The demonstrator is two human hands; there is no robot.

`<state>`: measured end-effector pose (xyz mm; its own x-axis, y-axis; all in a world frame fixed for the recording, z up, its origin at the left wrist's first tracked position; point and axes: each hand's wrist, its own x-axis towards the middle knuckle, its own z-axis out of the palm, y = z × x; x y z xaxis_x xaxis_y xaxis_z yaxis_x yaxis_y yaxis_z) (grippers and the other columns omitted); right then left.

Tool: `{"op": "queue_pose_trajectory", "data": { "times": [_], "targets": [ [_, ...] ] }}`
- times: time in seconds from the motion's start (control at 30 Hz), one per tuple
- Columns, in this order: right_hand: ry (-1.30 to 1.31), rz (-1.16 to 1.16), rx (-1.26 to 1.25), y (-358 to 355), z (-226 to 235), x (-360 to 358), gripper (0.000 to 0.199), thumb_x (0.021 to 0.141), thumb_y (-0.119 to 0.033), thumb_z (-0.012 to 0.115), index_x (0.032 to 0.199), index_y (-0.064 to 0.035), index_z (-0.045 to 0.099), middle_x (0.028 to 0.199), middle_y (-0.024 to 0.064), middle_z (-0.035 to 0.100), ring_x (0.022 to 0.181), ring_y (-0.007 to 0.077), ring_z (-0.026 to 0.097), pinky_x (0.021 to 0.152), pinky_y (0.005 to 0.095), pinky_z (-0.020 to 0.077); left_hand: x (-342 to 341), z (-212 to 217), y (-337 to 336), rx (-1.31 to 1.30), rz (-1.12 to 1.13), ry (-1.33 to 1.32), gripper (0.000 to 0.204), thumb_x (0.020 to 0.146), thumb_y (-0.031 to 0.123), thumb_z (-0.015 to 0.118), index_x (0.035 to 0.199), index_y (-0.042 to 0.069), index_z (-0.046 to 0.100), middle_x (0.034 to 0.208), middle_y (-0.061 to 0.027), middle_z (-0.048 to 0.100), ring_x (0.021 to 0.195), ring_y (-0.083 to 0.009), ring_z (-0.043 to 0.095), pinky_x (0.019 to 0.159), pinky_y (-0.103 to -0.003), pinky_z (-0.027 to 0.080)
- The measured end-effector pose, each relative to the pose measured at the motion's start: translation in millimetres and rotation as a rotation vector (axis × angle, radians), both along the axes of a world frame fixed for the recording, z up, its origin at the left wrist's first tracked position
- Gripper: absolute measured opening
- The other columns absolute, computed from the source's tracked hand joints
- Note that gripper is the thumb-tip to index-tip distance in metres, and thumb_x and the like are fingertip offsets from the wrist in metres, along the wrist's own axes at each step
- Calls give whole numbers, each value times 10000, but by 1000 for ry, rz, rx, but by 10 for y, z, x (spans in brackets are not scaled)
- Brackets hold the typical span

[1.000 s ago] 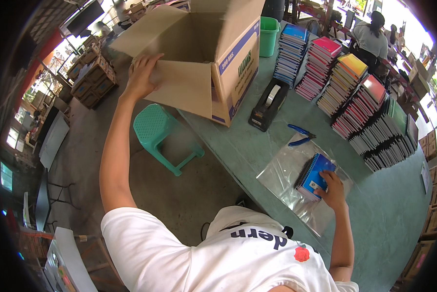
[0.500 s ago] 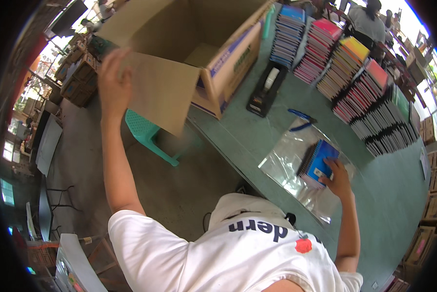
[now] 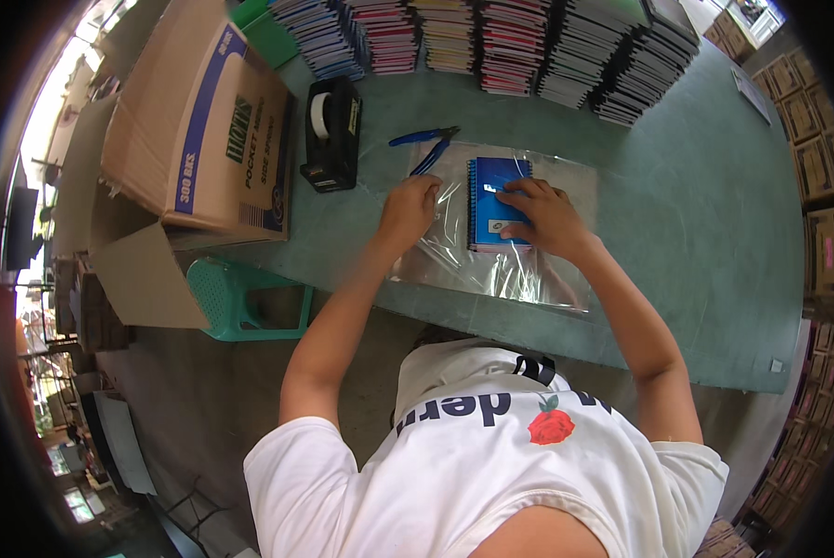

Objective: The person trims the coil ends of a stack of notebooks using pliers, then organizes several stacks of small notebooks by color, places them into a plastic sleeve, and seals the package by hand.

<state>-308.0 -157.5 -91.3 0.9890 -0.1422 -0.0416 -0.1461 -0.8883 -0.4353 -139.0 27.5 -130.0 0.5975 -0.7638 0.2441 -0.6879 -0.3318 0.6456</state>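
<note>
A small stack of blue spiral notebooks (image 3: 485,206) lies on a clear plastic sheet or bag (image 3: 454,251) on the green table. My right hand (image 3: 549,219) rests over the top notebook's right side, its thumb and fingers spread on the cover. My left hand (image 3: 408,212) is closed at the left edge of the plastic, fingertips together; what it pinches, if anything, I cannot make out. Just beyond those fingers lie blue-handled pliers or cutters (image 3: 426,144), close to the left hand but apparently not held.
Leftward stands an open cardboard box (image 3: 222,139), a flap hanging past the table edge. A black tape dispenser (image 3: 331,135) sits beside it. Tall stacks of coloured notebooks (image 3: 510,46) line the table's back. A green plastic stool (image 3: 250,299) is below the box.
My left hand has left the box flap and come to the plastic's left edge, now closed. The view has turned toward the table. My right hand stays on the notebooks.
</note>
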Motion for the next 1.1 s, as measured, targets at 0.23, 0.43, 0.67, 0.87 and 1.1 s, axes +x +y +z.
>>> {"op": "queue_pose_trajectory", "data": {
  "times": [0.23,0.43,0.67,0.87,1.1],
  "targets": [
    [-18,-51,-18,106,0,32,649,623,-300,773,1210,-140,547,1262,46,473,1228,257,397,985,442,329,568,-431,-528,248,127,-385,277,784,93,574,1051,106,647,1135,-150,542,1073,-346,473,900,-401,386],
    [-69,-74,8,103,-43,-29,680,628,-305,771,1237,-142,517,1289,50,452,1246,266,380,999,458,320,696,-318,-1043,26,-308,-325,443,696,92,664,1132,157,620,1187,-156,529,1093,-357,473,976,-438,346],
    [99,-49,16,190,90,44,708,642,-344,757,1264,-142,486,1428,50,339,1348,264,260,1056,542,235,720,-171,-1669,325,-848,-83,478,718,115,663,1185,163,576,1118,-151,571,1123,-320,475,980,-414,372],
    [115,-99,23,198,49,52,722,629,-354,763,1261,-134,488,1409,46,377,1349,253,265,1051,552,225,547,-11,-486,184,44,-53,355,770,173,630,1116,101,598,1134,-177,550,1131,-342,456,987,-385,352],
    [-7,-28,-9,124,-88,32,706,624,-371,760,1233,-127,497,1391,44,395,1326,278,303,1033,559,248,-14,-391,240,262,245,-520,311,807,204,593,1089,73,608,1203,-177,500,1123,-364,445,947,-432,362]
  ]
}}
